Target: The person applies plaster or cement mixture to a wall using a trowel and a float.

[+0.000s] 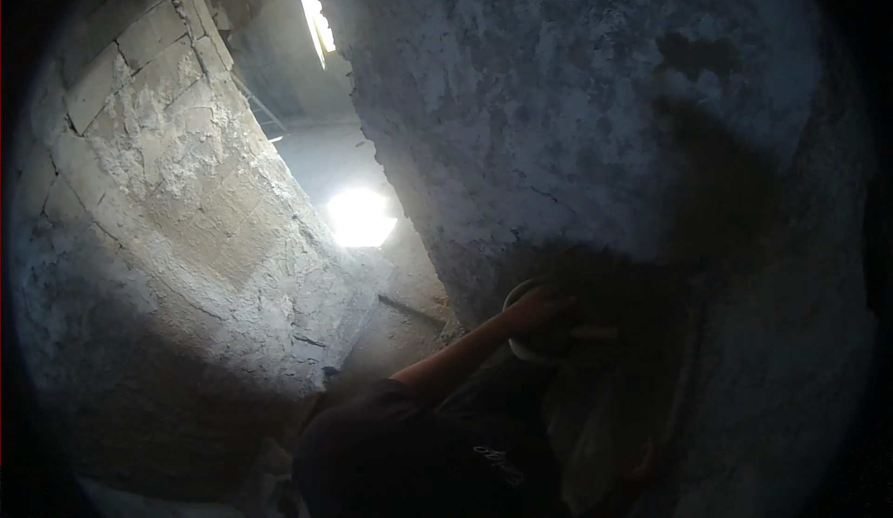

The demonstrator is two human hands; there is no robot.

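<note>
Rough, patchy plaster covers the broad grey wall [558, 118] beside me, and deep shadow fills the space below it. My left grip [542, 310] is over a round container with a pale rim [523, 355], at the foot of that shadow; my hand overlaps the rim, but I cannot tell whether my fingers are closed on anything. Just beyond them, a short, pale, stick-like piece [593, 333] shows at the container, its kind unclear. My right grip [642, 462] is a dim blur lower down, and its state I cannot tell either.

I judge the step in hand to be handling at the container; the next move seems to call for a sure hold and some feeling about, given the gloom.

Small light script marks my black shirt [400, 444]; I make out no other writing. Farther off stand a cracked beige block wall [233, 211] and a glaring white patch of light [361, 219].
</note>
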